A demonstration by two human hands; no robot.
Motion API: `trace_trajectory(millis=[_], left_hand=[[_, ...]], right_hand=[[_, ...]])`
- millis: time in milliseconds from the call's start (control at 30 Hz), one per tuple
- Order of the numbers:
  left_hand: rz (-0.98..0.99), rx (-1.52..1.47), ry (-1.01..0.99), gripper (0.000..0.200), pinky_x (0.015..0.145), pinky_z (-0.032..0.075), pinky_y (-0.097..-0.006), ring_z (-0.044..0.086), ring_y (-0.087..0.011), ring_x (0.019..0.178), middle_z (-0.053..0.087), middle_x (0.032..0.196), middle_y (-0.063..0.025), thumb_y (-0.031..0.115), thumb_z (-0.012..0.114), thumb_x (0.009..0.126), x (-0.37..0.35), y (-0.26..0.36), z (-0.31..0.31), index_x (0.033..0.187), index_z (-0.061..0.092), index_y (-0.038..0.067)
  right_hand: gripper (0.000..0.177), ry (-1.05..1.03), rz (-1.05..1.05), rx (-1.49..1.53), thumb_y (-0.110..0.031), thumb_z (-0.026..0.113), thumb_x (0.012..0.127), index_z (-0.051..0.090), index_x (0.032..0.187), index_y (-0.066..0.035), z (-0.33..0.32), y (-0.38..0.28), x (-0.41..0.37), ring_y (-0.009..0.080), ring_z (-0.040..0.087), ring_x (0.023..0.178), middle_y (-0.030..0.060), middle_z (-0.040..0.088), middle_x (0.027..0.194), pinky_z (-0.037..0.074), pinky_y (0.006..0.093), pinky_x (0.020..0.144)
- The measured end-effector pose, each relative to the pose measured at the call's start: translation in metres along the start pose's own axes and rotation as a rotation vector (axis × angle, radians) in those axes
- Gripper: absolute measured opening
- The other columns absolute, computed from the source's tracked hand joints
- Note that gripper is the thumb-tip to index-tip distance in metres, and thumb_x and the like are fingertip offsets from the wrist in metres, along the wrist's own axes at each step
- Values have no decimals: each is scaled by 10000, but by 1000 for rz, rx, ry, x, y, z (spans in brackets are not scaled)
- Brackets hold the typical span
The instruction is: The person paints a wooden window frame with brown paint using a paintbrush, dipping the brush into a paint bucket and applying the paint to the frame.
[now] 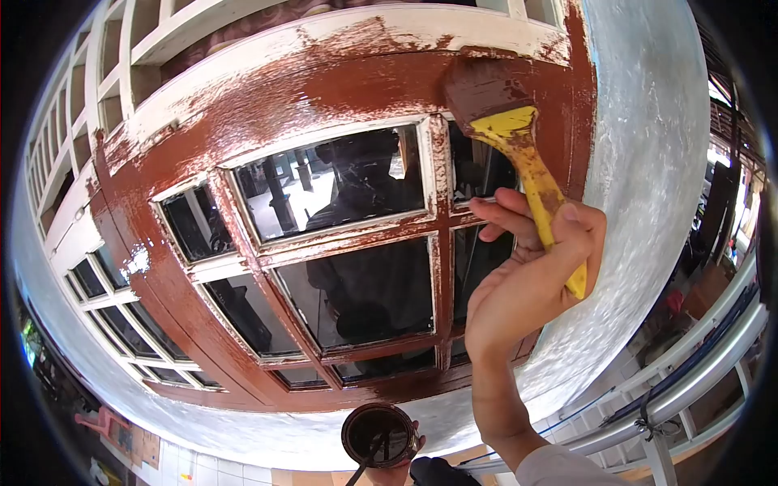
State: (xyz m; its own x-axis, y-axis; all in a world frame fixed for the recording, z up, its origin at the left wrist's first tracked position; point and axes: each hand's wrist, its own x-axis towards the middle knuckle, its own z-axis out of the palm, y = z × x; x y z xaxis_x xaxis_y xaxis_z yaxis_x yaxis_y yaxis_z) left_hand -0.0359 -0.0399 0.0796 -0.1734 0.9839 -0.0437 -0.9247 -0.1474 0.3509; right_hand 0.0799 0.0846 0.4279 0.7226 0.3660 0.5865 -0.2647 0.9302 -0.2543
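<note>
My right hand [527, 283] is closed round the yellow handle of a wide paintbrush [531, 166]. Brown paint covers the brush's bristles, which press on the top rail of a wooden window frame [348, 85] near its right end. Some of that frame is coated reddish brown, while white shows through in patches and streaks. Low in the view, my left hand [391, 475] grips a paint can [347, 441] from beneath and the side. Dark brown paint is inside the can, and a thin stick [366, 462] leans out over its rim.
Glass panes [356, 287] sit between the narrow bars of the window. White lattice [121, 61] runs above and to the left. A pale blue-grey wall [648, 162] borders the frame. At lower right lies a metal ladder [689, 405], with cluttered items behind it.
</note>
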Motion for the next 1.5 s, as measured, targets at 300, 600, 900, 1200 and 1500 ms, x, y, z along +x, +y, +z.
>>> trace_trajectory(millis=[300, 600, 900, 1200, 1500], left_hand=[[18, 2, 52, 756, 976, 389, -610, 451, -413, 1224, 503, 1292, -201, 662, 437, 844, -6, 12, -6, 1359, 436, 108], [49, 21, 59, 759, 978, 382, -612, 453, -415, 1224, 512, 1280, -202, 657, 409, 852, -7, 21, 2, 1361, 426, 95], [66, 54, 87, 775, 982, 388, -595, 466, -410, 1214, 512, 1280, -207, 659, 406, 851, -6, 27, 8, 1364, 419, 79], [63, 70, 107, 760, 1008, 375, -590, 468, -412, 1216, 508, 1297, -202, 638, 418, 855, -4, 29, -3, 1372, 411, 81], [52, -190, -16, 761, 1038, 353, -597, 431, -426, 1251, 493, 1319, -190, 642, 414, 860, 7, 25, -28, 1390, 389, 96]], right_hand=[[216, -228, 54, 1, -161, 392, 934, 459, 907, 43, 31, -14, -37, 292, 658, 530, 220, 634, 707, 466, 285, 485], [145, -514, -104, 14, -75, 471, 930, 499, 886, 60, 56, -4, -67, 161, 647, 574, 154, 634, 723, 506, 237, 528], [81, -552, -163, 114, -9, 554, 864, 520, 798, 24, 95, 4, -101, 51, 559, 540, 42, 582, 595, 447, 210, 487], [234, -663, -65, 260, -160, 524, 939, 537, 855, 58, 82, -2, -67, 180, 654, 535, 143, 638, 645, 476, 234, 415], [207, -632, -10, 121, -133, 439, 915, 548, 864, 36, 80, 1, -26, 249, 630, 472, 189, 647, 656, 441, 258, 456]])
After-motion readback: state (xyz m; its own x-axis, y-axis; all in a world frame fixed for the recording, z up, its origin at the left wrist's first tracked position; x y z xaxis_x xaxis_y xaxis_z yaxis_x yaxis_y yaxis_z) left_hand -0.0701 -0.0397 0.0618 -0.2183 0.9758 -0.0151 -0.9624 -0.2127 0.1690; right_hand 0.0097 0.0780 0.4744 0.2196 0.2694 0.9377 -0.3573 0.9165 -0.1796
